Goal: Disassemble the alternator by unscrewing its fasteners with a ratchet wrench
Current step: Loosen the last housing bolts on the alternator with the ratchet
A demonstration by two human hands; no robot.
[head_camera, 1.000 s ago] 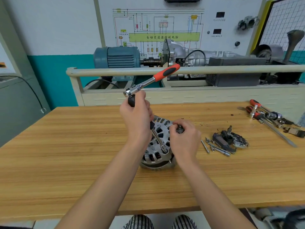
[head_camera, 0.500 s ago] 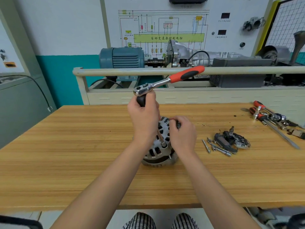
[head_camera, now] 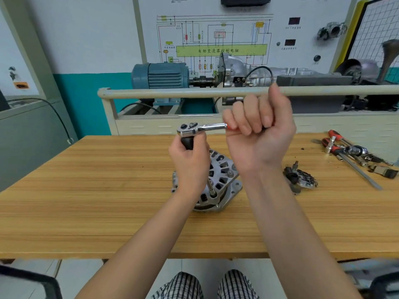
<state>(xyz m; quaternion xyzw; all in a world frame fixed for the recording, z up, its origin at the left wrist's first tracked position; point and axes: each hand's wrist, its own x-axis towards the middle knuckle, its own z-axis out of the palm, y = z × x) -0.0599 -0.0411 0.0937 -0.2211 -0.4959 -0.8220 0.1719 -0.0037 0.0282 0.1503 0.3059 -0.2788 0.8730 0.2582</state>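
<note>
Wooden workbench (head_camera: 86, 201), alternator (head_camera: 224, 182) sitting mid-table, tilted. Right hand (head_camera: 259, 134) wrapped round the ratchet wrench (head_camera: 200, 128) handle, raised above the alternator. Left hand (head_camera: 190, 160) gripping the black extension grip under the ratchet head, shaft running down onto a fastener. Loose removed parts (head_camera: 302, 180) and hand tools (head_camera: 349, 154) off right.

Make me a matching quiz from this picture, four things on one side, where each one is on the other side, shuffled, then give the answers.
1. left hand
2. right hand
3. alternator
4. blue motor

A. behind the rail
B. grips the ratchet wrench handle
C. on the wooden table, under the extension bar
D. grips the black piece below the ratchet head

Pairs: 1-D, 2-B, 3-C, 4-A
</note>
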